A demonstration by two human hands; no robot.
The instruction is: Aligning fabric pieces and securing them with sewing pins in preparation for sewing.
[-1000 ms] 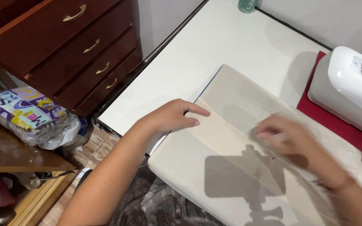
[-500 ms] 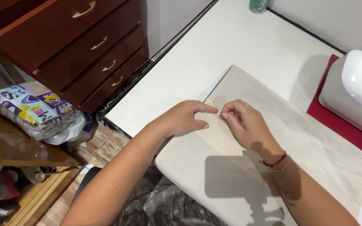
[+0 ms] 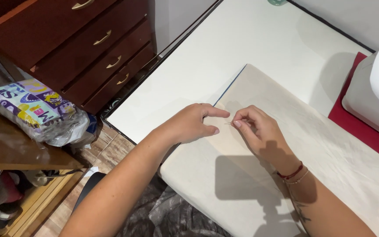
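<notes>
One cream cloth (image 3: 286, 131) (pin (image 3: 228, 123), seemingly)

A cream fabric piece (image 3: 286, 145) lies flat on the white table (image 3: 224, 57), set at a slant, with its near end hanging over the table's front edge. Its far left edge shows a thin dark line along the fold. A thin pin (image 3: 228, 123) sits at the fabric's left edge, pinched by the right hand (image 3: 259, 129); the left hand (image 3: 194, 123) presses the cloth just beside it.
</notes>
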